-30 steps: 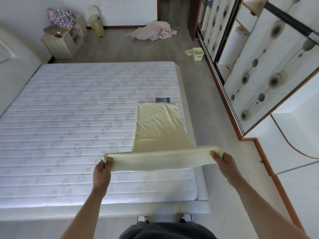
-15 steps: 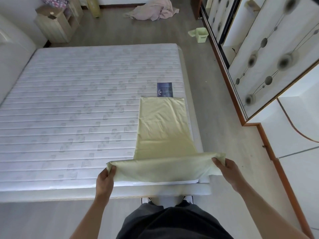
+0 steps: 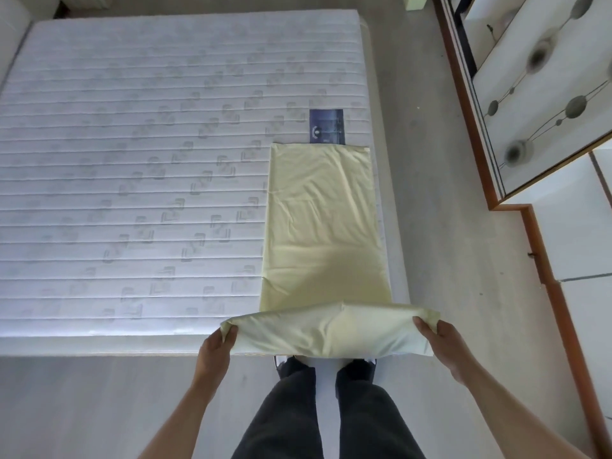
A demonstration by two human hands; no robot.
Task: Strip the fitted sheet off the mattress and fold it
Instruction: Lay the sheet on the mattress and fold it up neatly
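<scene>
Both hands pinch the near end of the pale yellow fitted sheet: the left hand has fingers curled round its left corner, the right hand grips the right corner with the thumb on top, and the smooth cloth is stretched taut between them, lifted just off the near edge of the mattress. Below the held fold, two dark trouser legs and dark shoes stand on the grey wood-look floor. Beyond the hands the sheet lies as a long narrow folded strip, lightly creased, along the right side of the mattress. That mattress is bare, white and quilted in straight horizontal ribs with a faint repeated grey square emblem. Touching the far end of the strip sits a small dark blue label; its print is too small to read. Right of the mattress, across the floor, stands a wardrobe with brown wooden trim and white doors bearing grey circles on thin lines.
</scene>
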